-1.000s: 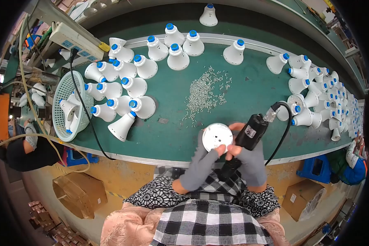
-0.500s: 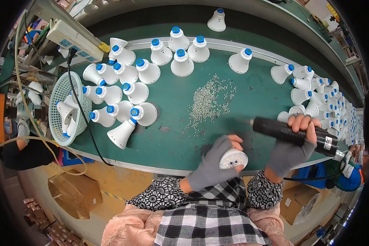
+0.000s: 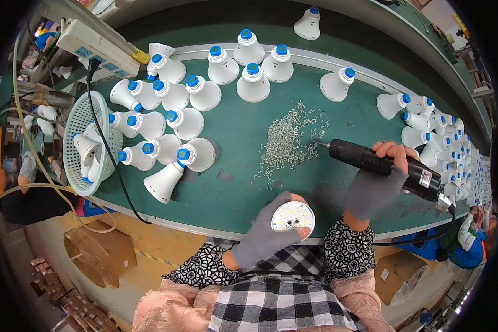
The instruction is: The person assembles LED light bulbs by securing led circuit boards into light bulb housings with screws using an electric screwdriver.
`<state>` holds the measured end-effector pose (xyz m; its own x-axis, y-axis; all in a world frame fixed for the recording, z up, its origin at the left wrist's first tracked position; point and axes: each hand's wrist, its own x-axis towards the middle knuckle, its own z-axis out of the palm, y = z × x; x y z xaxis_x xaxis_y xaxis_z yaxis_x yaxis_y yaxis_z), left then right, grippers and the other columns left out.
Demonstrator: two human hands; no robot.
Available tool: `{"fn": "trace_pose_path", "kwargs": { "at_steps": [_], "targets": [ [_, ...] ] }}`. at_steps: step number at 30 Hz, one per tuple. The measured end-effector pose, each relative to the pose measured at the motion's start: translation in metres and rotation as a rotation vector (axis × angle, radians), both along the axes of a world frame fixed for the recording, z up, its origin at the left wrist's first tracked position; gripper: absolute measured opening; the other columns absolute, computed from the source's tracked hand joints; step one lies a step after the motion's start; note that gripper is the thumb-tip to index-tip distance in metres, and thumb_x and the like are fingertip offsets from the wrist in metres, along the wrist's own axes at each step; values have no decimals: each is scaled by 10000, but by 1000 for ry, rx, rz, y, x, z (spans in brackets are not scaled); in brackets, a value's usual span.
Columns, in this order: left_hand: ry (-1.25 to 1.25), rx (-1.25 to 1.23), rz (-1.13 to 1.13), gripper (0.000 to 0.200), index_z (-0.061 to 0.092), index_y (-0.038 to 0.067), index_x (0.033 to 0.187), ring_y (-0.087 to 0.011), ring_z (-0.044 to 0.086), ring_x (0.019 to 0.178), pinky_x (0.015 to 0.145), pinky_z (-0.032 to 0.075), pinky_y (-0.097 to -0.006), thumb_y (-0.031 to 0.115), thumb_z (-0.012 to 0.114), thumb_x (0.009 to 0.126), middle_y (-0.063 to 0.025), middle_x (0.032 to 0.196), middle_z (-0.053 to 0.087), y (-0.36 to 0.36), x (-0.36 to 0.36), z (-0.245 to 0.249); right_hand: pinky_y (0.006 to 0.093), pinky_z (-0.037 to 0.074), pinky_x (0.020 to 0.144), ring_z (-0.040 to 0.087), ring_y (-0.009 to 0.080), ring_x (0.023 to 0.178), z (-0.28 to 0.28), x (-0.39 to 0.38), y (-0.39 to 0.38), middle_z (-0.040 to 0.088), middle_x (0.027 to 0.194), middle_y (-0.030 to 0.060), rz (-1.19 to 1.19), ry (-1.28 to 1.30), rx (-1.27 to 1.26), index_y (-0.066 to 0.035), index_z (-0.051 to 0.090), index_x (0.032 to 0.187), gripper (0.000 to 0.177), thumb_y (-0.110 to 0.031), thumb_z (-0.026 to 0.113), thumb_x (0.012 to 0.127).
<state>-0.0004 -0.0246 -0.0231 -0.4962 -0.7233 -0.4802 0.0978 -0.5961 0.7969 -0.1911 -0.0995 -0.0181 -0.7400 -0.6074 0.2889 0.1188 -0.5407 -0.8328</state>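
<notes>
My left hand, in a grey fingerless glove, grips an LED bulb near the table's front edge. The bulb's round face, with a white board of yellow LEDs, is turned up toward me; its body is hidden by the hand. My right hand, gloved the same way, is wrapped around a black electric screwdriver. Its thin bit points left, at the right edge of a pile of small screws spread on the green table. Whether a screw sits on the bit is too small to tell.
White bulb housings with blue caps stand or lie at the left, along the back and crowded at the right. A pale green basket holds more. Beside it, a black cable runs down from a power strip.
The screwdriver has moved left, bringing its bit to the screws. My left hand has shifted left with the bulb, whose LED face now shows more fully. The camera view has shifted slightly.
</notes>
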Motion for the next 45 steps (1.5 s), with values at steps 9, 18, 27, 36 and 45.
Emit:
{"fn": "trace_pose_path", "kwargs": {
  "at_steps": [9, 18, 27, 36, 45],
  "targets": [
    [-7, -18, 14, 437, 540, 75, 1153, -70, 556, 932, 815, 469, -233, 184, 753, 788, -4, 1017, 588, 1, -1, -1, 350, 433, 801, 501, 172, 753, -4, -2, 2, 493, 763, 62, 51, 9, 53, -35, 463, 1019, 195, -128, 559, 878],
    [-270, -670, 59, 475, 577, 52, 1150, -219, 497, 1186, 936, 438, -324, 117, 747, 711, -124, 1335, 466, -17, 2, -10, 344, 422, 761, 467, 160, 728, 19, -14, 20, 454, 783, 37, 86, -170, -55, -55, 459, 984, 174, -153, 561, 883],
    [-434, -878, -42, 485, 624, 87, 1134, -266, 555, 1127, 853, 513, -359, 70, 728, 661, -105, 1382, 456, -14, -4, 9, 292, 409, 713, 417, 125, 707, 51, -19, 54, 397, 774, 20, 183, -324, -92, -68, 410, 847, 163, -128, 522, 948],
    [-488, -978, -70, 498, 625, 98, 1142, -289, 538, 1096, 877, 499, -378, 74, 718, 653, -86, 1307, 528, -9, -6, 18, 300, 412, 713, 419, 127, 707, 54, -17, 66, 395, 784, 25, 227, -363, -141, -36, 459, 935, 109, -102, 545, 934],
    [-589, -1142, -44, 479, 636, 95, 1133, -303, 537, 1057, 787, 534, -373, 68, 711, 662, -53, 1253, 552, -11, -7, 12, 305, 402, 716, 433, 131, 722, 51, -18, 65, 395, 801, 23, 274, -286, -132, -61, 454, 1011, 132, -137, 526, 930]
  ]
}}
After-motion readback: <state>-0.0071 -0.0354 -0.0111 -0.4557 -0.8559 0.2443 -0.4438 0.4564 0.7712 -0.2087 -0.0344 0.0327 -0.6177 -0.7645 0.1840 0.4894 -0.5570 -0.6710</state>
